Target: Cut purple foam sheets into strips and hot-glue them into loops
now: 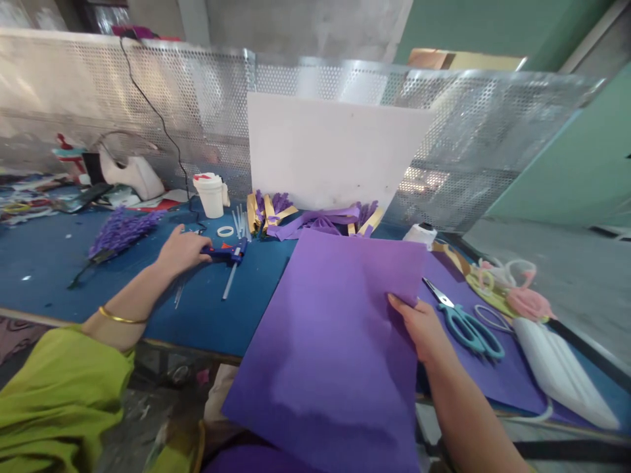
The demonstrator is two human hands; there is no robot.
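My right hand (pixel 417 323) pinches the right edge of a large purple sheet (pixel 335 315), thumb on top. The sheet tilts in front of me, its lower part hanging past the table's front edge. My left hand (pixel 185 251) reaches over the table with its fingers closed about the handle of a blue hot glue gun (pixel 239 250). A clear glue stick (pixel 229 281) shows at the glue gun. Beyond it lie a roll of white tape (pixel 225 231) and several more glue sticks (pixel 241 222).
Teal-handled scissors (pixel 468 325) and a white packet (pixel 562 371) lie on purple material at right. Purple flower bundles with ribbons (pixel 315 222) stand before a white board (pixel 335 151). At left are a lavender bunch (pixel 123 231), a white cup (pixel 210 196) and a handbag (pixel 131 172).
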